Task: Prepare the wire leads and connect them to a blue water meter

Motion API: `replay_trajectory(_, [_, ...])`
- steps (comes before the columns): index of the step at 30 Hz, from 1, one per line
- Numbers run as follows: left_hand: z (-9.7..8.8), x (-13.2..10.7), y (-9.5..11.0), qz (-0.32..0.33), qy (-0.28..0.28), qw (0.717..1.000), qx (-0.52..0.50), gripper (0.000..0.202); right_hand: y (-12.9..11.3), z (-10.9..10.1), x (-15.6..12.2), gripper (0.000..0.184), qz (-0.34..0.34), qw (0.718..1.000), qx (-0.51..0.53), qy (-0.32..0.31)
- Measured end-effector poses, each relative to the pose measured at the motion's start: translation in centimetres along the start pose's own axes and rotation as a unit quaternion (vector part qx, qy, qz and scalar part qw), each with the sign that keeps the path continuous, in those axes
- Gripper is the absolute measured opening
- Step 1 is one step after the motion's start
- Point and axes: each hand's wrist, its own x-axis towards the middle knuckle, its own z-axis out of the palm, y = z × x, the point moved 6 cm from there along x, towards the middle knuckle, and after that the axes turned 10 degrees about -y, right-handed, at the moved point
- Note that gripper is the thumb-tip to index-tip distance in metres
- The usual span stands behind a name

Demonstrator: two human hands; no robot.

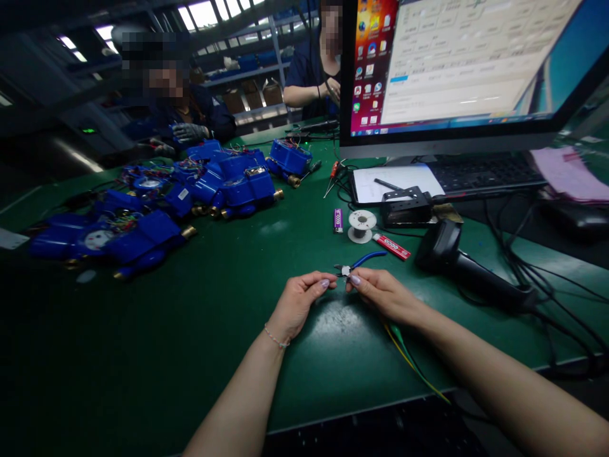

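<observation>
Over the green tabletop, my left hand [301, 299] is closed in a pinch, thumb against forefinger. Whatever lies between those fingertips is too small to make out. Close to its right, my right hand [383, 293] pinches too, with green and yellow wires [404, 349] trailing from beneath it toward the table's front edge. The wire ends are hidden at the fingers. Cutting pliers [368, 257] with a blue handle lie just behind the fingertips, partly covered by my right hand. Beyond them are a small spool [362, 220], a purple lighter [337, 220] and a red lighter [392, 247].
Blue meter-like units [147, 244] with brass fittings cluster at the left. A barcode scanner [469, 266] and cables lie right. Behind are a monitor [457, 70], keyboard [485, 174], paper [394, 181] and red-handled screwdriver [333, 170]. Two people are across the table.
</observation>
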Motion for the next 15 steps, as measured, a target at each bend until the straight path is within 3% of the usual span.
replay_trajectory(9, [-0.2,0.0,0.0,0.022,-0.007,0.999,0.033,0.025,0.1,0.1,0.1,0.041,-0.007,1.000,0.010,-0.004])
replay_trajectory(15, [-0.1,0.4,-0.4,0.052,-0.023,0.998,-0.035,0.036,-1.0,1.3,0.2,0.040,-0.017,0.995,0.098,-0.029])
